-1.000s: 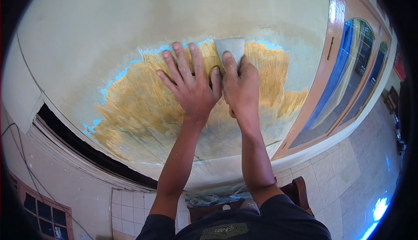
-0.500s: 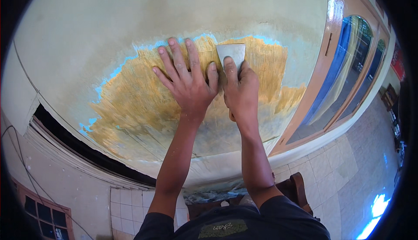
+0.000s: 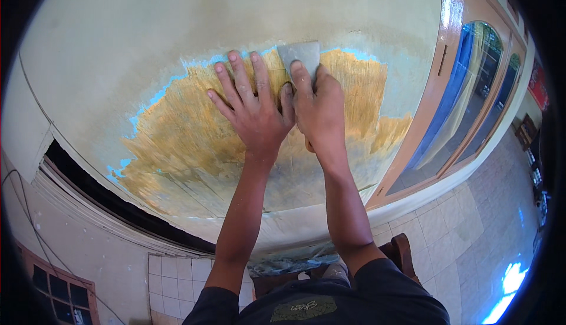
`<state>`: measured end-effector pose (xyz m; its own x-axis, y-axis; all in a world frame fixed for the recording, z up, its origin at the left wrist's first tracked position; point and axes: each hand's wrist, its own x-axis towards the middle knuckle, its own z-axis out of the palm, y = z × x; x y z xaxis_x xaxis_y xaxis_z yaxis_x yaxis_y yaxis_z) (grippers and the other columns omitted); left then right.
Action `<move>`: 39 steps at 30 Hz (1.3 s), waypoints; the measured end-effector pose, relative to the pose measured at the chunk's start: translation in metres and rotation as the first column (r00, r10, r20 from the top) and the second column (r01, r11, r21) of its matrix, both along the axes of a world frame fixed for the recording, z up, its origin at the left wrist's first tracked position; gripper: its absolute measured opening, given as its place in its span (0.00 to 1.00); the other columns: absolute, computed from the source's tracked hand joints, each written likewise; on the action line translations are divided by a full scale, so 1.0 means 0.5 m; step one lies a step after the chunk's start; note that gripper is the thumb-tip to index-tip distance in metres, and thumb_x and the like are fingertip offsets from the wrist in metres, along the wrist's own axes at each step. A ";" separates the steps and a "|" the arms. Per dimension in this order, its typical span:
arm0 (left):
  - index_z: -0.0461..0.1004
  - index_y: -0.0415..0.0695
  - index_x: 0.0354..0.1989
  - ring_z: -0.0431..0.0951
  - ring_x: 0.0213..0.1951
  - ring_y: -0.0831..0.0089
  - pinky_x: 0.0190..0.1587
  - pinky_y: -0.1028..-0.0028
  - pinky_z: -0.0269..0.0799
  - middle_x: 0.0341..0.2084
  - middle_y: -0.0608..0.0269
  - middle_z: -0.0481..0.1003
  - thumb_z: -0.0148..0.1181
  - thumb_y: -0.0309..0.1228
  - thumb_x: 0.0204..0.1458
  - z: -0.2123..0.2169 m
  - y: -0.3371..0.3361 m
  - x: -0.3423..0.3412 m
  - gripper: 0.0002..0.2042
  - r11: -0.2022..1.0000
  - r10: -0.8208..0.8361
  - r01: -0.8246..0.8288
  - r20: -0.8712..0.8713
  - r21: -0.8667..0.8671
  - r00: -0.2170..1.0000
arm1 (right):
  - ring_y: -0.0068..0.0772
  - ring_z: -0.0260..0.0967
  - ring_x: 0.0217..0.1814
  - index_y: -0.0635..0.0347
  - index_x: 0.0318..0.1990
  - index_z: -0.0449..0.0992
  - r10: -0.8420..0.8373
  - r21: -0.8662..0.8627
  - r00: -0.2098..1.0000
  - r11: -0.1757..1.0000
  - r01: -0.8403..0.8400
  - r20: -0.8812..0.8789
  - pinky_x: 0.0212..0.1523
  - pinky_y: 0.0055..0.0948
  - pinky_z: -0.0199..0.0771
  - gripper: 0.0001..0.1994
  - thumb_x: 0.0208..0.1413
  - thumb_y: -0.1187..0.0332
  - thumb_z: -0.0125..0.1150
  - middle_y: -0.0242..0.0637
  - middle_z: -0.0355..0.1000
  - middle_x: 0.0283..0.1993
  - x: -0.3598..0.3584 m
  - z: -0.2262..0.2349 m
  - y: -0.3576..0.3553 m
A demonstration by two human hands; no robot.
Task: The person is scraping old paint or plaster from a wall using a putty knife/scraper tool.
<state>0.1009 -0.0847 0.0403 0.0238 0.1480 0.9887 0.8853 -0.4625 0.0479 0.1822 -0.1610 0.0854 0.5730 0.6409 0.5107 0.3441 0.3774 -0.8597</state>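
The right hand (image 3: 318,110) is gripping a scraper (image 3: 299,58), fingers wrapped round its handle and one finger pressing along the grey blade; the blade is lying flat on the wall (image 3: 177,42), at the top edge of a big yellow-brown patch (image 3: 194,142) where the paint is off; thin blue bits are showing round the patch; the left hand (image 3: 253,110) is lying flat on the patch, fingers spread, thumb touching the right hand; a brown window frame (image 3: 439,89) is sitting to the right; a red sign (image 3: 537,83) is hanging far right; pale floor tiles (image 3: 454,219) are showing below.
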 end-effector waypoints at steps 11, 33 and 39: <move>0.64 0.44 0.69 0.53 0.73 0.43 0.72 0.38 0.32 0.71 0.45 0.58 0.41 0.49 0.65 0.019 0.012 -0.030 0.29 1.000 -0.027 0.027 0.027 0.009 0.999 | 0.43 0.73 0.22 0.73 0.33 0.74 0.020 -0.044 0.998 0.999 -0.018 0.062 0.28 0.40 0.70 0.21 0.66 0.57 0.58 0.54 0.72 0.22 -0.042 0.038 0.020; 0.63 0.52 0.71 0.47 0.74 0.40 0.71 0.37 0.30 0.74 0.45 0.52 0.41 0.54 0.64 -0.005 0.052 0.072 0.31 0.999 0.025 -0.024 0.054 -0.024 0.998 | 0.36 0.66 0.25 0.72 0.36 0.72 0.163 0.044 0.979 0.986 -0.158 -0.123 0.29 0.38 0.68 0.18 0.67 0.60 0.58 0.50 0.71 0.24 0.089 -0.013 0.036; 0.63 0.53 0.71 0.47 0.74 0.40 0.72 0.39 0.31 0.74 0.45 0.52 0.37 0.55 0.66 -0.013 0.058 0.116 0.31 1.000 -0.002 0.001 0.074 0.024 0.997 | 0.35 0.66 0.25 0.72 0.34 0.73 0.206 0.019 0.975 0.979 -0.205 -0.086 0.30 0.38 0.68 0.18 0.67 0.60 0.57 0.50 0.71 0.24 0.148 -0.003 0.055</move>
